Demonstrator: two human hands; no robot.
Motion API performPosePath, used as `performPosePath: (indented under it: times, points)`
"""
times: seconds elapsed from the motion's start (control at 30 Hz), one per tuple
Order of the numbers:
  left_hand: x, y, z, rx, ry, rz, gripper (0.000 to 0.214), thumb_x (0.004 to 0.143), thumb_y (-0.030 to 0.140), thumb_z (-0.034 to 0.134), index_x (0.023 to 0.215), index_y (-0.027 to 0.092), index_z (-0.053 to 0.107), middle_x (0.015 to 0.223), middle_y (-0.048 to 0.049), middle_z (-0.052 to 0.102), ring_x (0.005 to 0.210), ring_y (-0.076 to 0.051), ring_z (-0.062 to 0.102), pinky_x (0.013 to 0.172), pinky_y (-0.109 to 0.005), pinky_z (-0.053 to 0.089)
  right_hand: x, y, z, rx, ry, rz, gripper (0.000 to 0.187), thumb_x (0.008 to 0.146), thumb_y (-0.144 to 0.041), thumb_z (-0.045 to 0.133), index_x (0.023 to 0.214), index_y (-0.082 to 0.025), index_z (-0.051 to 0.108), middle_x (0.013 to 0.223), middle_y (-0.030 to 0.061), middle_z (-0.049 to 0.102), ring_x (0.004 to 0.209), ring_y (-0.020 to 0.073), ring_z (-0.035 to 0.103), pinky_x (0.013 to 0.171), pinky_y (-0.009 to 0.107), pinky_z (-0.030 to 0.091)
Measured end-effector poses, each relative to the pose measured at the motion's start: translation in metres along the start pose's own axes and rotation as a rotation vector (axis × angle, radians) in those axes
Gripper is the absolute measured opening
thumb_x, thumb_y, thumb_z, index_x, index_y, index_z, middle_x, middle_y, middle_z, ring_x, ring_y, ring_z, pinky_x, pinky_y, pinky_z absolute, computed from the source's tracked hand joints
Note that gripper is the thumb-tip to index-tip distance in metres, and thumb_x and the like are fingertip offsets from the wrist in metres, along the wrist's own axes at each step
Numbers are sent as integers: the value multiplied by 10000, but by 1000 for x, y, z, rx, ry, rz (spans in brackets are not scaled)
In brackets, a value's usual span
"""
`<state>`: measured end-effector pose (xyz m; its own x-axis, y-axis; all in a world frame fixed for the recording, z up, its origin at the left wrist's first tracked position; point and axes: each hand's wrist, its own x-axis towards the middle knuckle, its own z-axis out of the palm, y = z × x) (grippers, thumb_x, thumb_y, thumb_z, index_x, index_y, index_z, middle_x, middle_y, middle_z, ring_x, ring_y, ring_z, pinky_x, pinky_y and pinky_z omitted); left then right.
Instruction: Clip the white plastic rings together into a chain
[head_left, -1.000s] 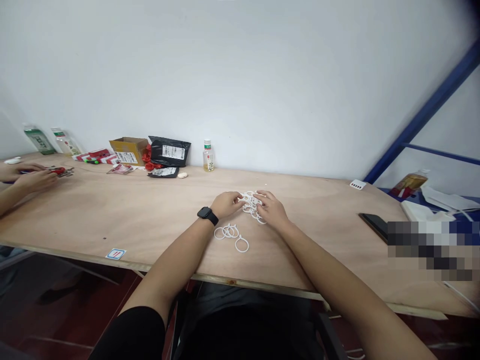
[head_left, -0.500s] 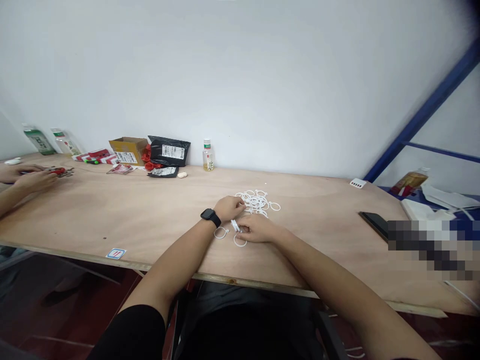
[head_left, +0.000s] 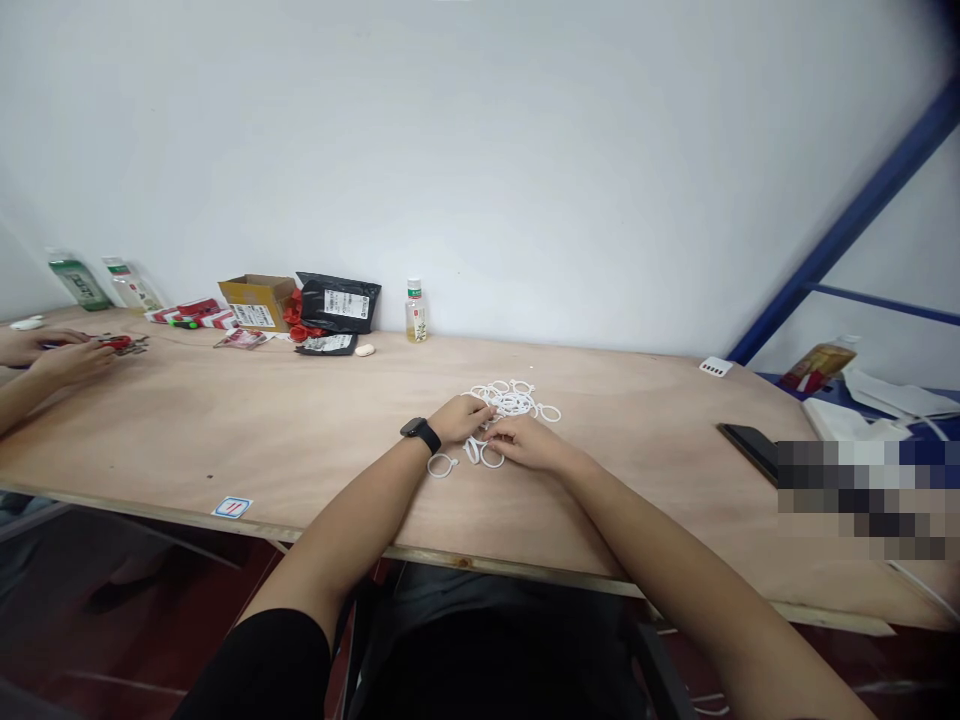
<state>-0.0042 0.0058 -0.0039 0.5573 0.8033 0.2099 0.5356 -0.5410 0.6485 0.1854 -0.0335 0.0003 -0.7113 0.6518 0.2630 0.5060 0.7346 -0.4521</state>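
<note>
A loose heap of white plastic rings (head_left: 514, 400) lies on the plywood table (head_left: 225, 420), just beyond my hands. My left hand (head_left: 463, 420), with a black smartwatch (head_left: 420, 434) on its wrist, rests against the near edge of the heap. My right hand (head_left: 529, 445) comes in from the right, its fingertips meeting the left hand's over a ring (head_left: 480, 452) partly hidden beneath them. Another single ring (head_left: 442, 465) lies just below my left hand.
At the far left, a co-worker's hands (head_left: 67, 358) work on a small red object (head_left: 116, 342). Along the wall stand a cardboard box (head_left: 259, 302), a black parcel bag (head_left: 337, 302) and bottles (head_left: 416, 312). A phone (head_left: 746, 448) lies at the right.
My hands have come closer together over the rings, and the right hand has moved up and left from the near ring. The rings near my hands have shifted.
</note>
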Motion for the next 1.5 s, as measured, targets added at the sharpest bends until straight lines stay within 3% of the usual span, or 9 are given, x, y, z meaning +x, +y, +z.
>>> performPosePath:
  times: [0.13,0.27,0.5,0.67,0.87,1.13,1.33,1.5]
  points:
    - [-3,0,0,-105,-107,-44,312,829,370,489,625,142,552,534,24,507,491,-87,409,480,-214,300,-2,7,1,163,45,117,241,782,-178,584,994,-190,696,748,0,670,630,117,573,607,223,426]
    - [-4,0,0,-88,-99,-6,325,834,368,488,597,147,509,516,38,435,490,-78,362,473,-210,269,-2,13,-1,289,136,211,233,746,-217,593,940,-156,705,691,-7,624,582,101,526,555,212,413]
    - [0,0,0,-164,-43,37,485,883,548,421,601,153,437,556,47,301,530,-78,285,496,-221,244,1,22,-4,197,439,253,251,759,-284,598,947,-163,712,706,6,625,594,111,514,551,226,409]
    - [-2,7,0,-250,-51,49,503,851,584,474,613,141,493,558,50,282,531,-75,265,491,-222,223,4,25,3,122,537,229,257,757,-229,569,975,-173,692,764,15,638,635,125,548,616,255,451]
    - [-2,9,2,-184,12,13,424,802,531,573,832,125,692,633,13,524,603,-99,407,558,-219,322,4,21,2,20,537,190,224,757,-198,580,945,-178,700,811,42,663,702,151,581,675,285,476]
    - [-5,13,1,-47,98,51,361,868,443,505,786,140,684,682,-1,609,636,-114,483,601,-234,365,1,22,-2,173,474,221,267,806,-243,546,1008,-176,706,892,61,729,719,162,643,659,282,506]
    - [-5,16,1,-10,94,100,313,884,406,503,850,159,693,798,-26,684,714,-132,557,657,-236,397,4,24,1,357,504,324,248,709,-216,544,886,-151,705,734,29,711,578,133,612,524,230,461]
    - [-6,20,4,46,63,128,315,888,399,500,822,158,691,696,-4,641,641,-118,518,622,-234,368,6,22,1,287,547,346,186,648,-179,520,721,-162,690,584,-14,633,492,102,516,466,202,371]
